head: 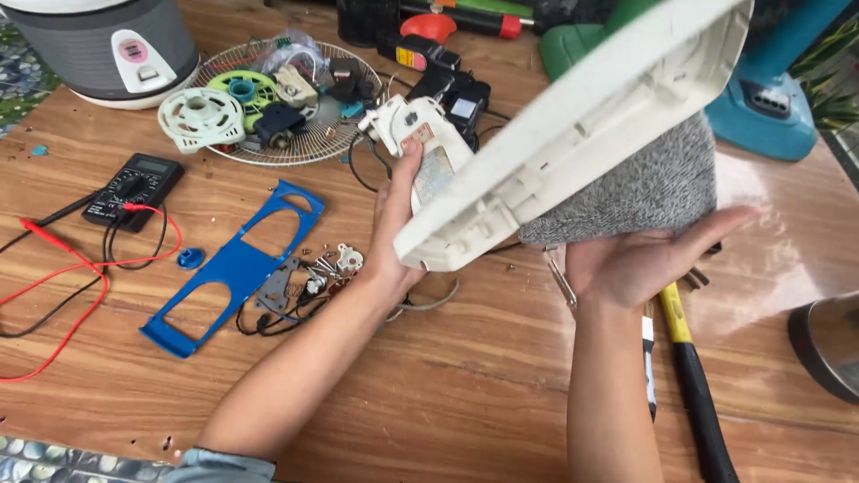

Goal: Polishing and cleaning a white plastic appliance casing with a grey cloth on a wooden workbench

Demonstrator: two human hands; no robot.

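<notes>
Nearest, two bare forearms rising from the near edge over the wooden table. On the near right, a yellow-and-black hammer flat on the boards, a slim tool just left of it.

Right hand palm up, fingers loose and spread, cradling a grey fabric-covered piece from below — likely bearing the weight. Left hand upright, fingers curled around the near-left end of the white plastic casing, thumb pressed to its side, probably steadying it. Casing lifted clear of the table, tilted, ribbed underside turned towards the camera, running up to the far right.

Left of the hands: loose screws, then a blue plastic frame lying flat. Further left, a black multimeter with red and black leads trailing. Beyond, a wire fan guard serving as a parts tray. Far left, a grey rice cooker.
</notes>
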